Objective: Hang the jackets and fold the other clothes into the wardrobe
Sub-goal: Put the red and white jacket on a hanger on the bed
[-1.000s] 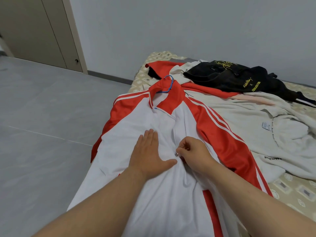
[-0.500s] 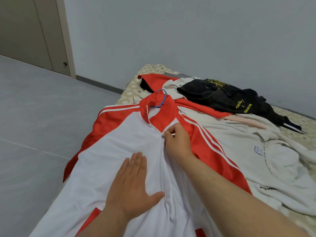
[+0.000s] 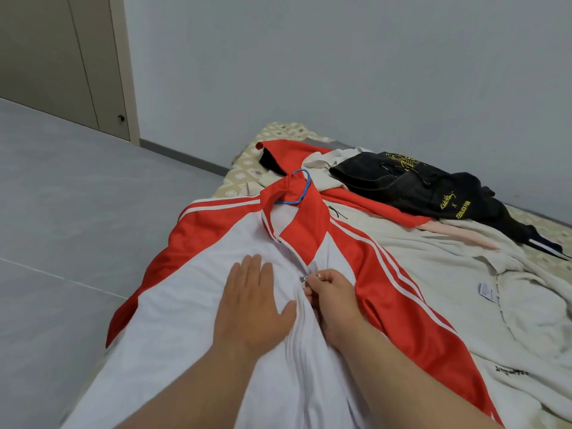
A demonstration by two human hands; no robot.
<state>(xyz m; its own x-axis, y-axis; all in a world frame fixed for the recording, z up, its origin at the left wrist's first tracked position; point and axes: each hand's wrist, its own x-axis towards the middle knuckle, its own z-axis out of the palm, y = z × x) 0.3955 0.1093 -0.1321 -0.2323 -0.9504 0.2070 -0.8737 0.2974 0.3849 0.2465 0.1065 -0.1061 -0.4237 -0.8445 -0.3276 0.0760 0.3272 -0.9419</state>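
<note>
A red and white track jacket (image 3: 192,292) lies face up on the bed, a blue hanger (image 3: 301,188) hooked out of its red collar. My left hand (image 3: 252,301) presses flat on the white chest panel, fingers straight. My right hand (image 3: 329,292) pinches the small metal zipper pull (image 3: 303,278) at mid-chest. Below the pull the zip is closed; above it the collar lies open.
A black garment with yellow print (image 3: 424,187), a second red garment (image 3: 294,153) and cream clothes (image 3: 464,274) lie on the patterned mattress (image 3: 244,168). Grey floor (image 3: 77,212) spreads to the left, with a beige door (image 3: 55,57) at the far left wall.
My right hand drew the zipper pull up toward the collar, then came back down to mid-chest. My left hand stayed flat on the white panel. The camera shifted.
</note>
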